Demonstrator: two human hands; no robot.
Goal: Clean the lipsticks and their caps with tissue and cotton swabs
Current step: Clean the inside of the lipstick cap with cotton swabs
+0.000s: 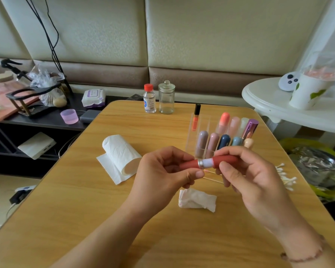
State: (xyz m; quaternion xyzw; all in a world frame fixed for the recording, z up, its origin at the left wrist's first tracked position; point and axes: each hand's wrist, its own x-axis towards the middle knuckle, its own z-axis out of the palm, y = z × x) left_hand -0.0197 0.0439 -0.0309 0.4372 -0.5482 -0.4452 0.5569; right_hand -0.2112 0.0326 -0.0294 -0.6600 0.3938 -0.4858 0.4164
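My left hand [168, 169] grips the red base of a lipstick [190, 165], held level above the wooden table [85, 200]. My right hand [246, 171] pinches its red cap [225, 160], which sits partly over the white inner tube and silver collar. A crumpled tissue [196, 200] lies on the table just below my hands. Two used cotton swabs [213, 179] lie under the lipstick. A pile of clean cotton swabs [284, 176] lies to the right. A clear organiser [201, 122] behind my hands holds several capped lipsticks. A roll of tissue [120, 155] lies to the left.
A small red-capped bottle [149, 98] and a lidded glass jar [166, 97] stand at the table's far edge. A dark side shelf [46, 120] with clutter is at the left. A white round table [269, 101] with a cup stands at the right.
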